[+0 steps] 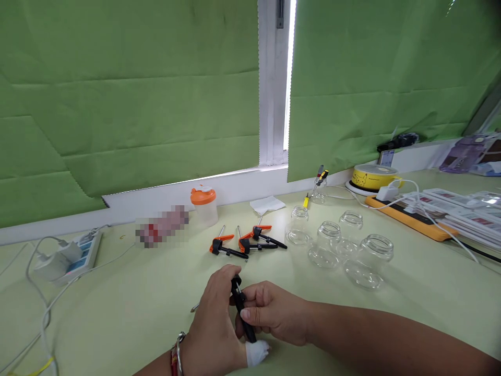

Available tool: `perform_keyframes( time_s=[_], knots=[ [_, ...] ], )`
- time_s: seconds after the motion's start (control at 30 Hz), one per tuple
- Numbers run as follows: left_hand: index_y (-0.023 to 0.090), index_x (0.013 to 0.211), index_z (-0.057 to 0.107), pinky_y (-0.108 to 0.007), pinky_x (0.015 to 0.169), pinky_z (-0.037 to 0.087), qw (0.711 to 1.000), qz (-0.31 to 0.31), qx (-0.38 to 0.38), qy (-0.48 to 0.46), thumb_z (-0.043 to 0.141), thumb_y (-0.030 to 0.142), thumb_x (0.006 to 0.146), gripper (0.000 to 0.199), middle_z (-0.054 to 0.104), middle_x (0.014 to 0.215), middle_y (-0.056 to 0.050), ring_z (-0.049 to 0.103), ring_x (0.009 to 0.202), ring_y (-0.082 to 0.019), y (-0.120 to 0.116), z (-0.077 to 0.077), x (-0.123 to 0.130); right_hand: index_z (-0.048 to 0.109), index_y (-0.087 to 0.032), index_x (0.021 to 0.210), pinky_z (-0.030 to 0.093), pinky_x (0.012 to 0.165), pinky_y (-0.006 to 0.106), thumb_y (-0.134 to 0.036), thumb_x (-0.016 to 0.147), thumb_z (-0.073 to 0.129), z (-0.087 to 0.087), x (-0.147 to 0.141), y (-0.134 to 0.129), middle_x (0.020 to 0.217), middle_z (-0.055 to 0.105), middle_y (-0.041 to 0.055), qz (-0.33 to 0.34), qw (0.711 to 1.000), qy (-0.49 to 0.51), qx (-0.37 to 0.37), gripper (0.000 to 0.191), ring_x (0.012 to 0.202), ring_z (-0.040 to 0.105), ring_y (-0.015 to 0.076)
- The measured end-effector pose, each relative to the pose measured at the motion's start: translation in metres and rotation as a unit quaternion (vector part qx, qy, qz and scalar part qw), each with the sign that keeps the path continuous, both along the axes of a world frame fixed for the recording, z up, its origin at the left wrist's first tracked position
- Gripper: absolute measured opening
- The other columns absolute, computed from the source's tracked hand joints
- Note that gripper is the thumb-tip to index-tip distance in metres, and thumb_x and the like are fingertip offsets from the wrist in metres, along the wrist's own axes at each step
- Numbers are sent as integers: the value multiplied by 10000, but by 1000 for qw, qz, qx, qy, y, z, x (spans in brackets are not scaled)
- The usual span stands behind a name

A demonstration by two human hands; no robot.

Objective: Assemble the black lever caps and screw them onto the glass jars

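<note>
Tbl (136, 303): LH (214, 321), RH fingers (254, 315) curled on blk tool (248, 330).

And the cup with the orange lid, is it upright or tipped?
Upright: the cup stands on its base on the table, orange lid on top.

- Green blinds (129, 94) with zigzag edges
- White window frame (271, 83), bright daylight through its gap
- White windowsill (242, 183)
- Pale yellow-green tabletop (148, 292)

Seen on my remote feed, a white wrapping (256, 353) covers the thumb of the left hand (215, 319), with a shiny silver-coloured bangle (179, 350) and red bracelet (174, 361) at the wrist behind it.
</note>
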State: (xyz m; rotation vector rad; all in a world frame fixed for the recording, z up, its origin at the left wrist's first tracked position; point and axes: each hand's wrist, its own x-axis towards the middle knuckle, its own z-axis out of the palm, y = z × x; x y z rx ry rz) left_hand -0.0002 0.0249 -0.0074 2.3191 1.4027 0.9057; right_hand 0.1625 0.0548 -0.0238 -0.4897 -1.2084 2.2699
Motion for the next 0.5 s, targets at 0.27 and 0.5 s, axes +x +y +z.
perform_keyframes(
  time_s=[0.27, 0.5],
  knots=[
    [205, 1225, 305, -456, 852, 502, 999, 16, -46, -9, 729, 299, 485, 858, 475, 1156, -112, 556, 1007, -289, 0, 5, 2, 612, -95, 798, 395, 708, 293, -434, 609, 810, -3, -1, 2, 721, 633, 49, -12, 1000, -27, -3, 437, 673, 584, 134],
    [209, 1157, 359, -399, 763, 522, 997, 16, -68, -24, 694, 258, 498, 740, 531, 1048, -72, 581, 876, -238, -1, 10, 4, 627, -103, 842, 399, 730, 293, -439, 615, 801, -4, -1, 1, 719, 619, 26, -6, 1000, -29, 0, 442, 683, 582, 128]
  ],
)
